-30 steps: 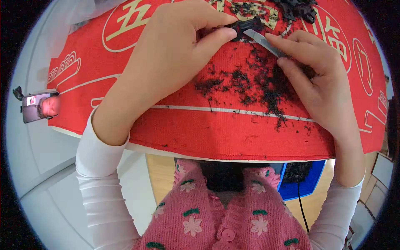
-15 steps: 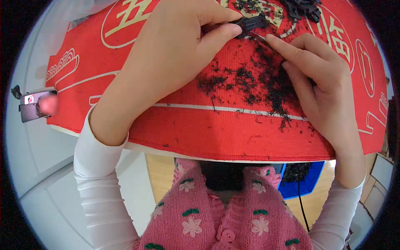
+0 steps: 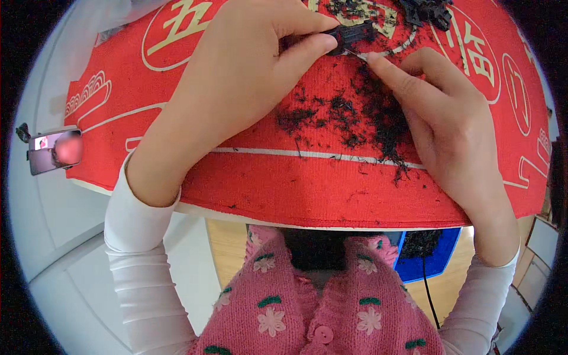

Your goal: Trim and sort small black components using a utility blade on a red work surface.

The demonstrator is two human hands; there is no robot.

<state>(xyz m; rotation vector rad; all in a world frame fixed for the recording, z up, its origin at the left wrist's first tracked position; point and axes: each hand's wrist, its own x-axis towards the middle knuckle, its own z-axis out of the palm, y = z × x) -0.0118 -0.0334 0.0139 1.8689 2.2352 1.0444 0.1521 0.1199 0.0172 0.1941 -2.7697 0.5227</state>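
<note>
My left hand (image 3: pixel 231 83) pinches a small ribbed black piece (image 3: pixel 353 35), rubber or plastic, between thumb and index finger near the far side of the table. Close to its right end, my right hand (image 3: pixel 447 112) is closed with the index finger stretched along a thin, pale, pointed tool (image 3: pixel 357 55). The tool's tip meets the near edge of the black piece; most of its length is hidden in the hand. Fine black scraps (image 3: pixel 387 133) lie scattered below and between both hands.
A red cloth (image 3: pixel 254 198) with printed characters covers the table. More black pieces (image 3: pixel 431 13) are heaped at the far right. A phone (image 3: pixel 56 152) stands off the left edge. Below the table sits a blue bin (image 3: pixel 438 266) with black scraps inside, near a black cable (image 3: pixel 428 290).
My right hand has shifted slightly left with the thin tool. The black piece has turned a little in my left fingers, showing more of its ribbed face.
</note>
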